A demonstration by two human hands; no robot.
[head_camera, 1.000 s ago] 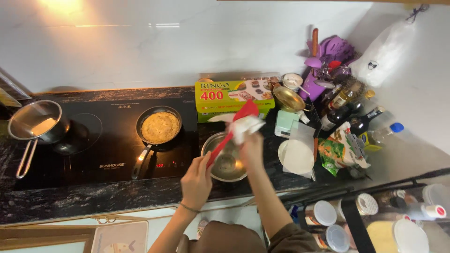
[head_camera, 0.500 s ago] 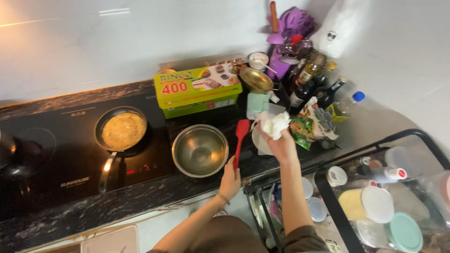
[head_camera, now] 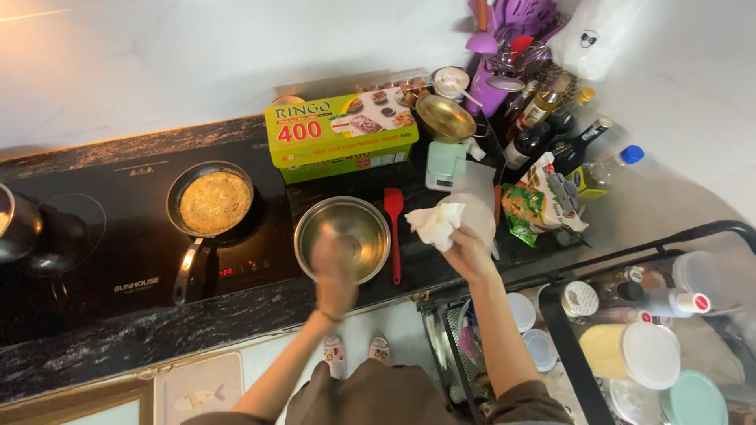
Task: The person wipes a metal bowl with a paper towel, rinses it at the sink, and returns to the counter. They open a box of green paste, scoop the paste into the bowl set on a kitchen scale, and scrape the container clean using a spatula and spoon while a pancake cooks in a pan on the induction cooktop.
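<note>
Red spatula [head_camera: 393,228] now down beside metal bowl [head_camera: 342,238]. Left hand [head_camera: 335,271] let go, blurry, fingers unclear. Right hand [head_camera: 466,250] squeezes crumpled paper towel [head_camera: 434,224].

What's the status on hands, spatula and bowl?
Left hand empty, blurred, over the steel bowl. Right hand grips a crumpled paper towel. Red spatula flat on the counter, right of bowl. Nothing blocking it.

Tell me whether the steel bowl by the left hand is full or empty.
Empty: the steel bowl shows only bare shiny metal inside. The blurred left hand hides part of its near rim.
</note>
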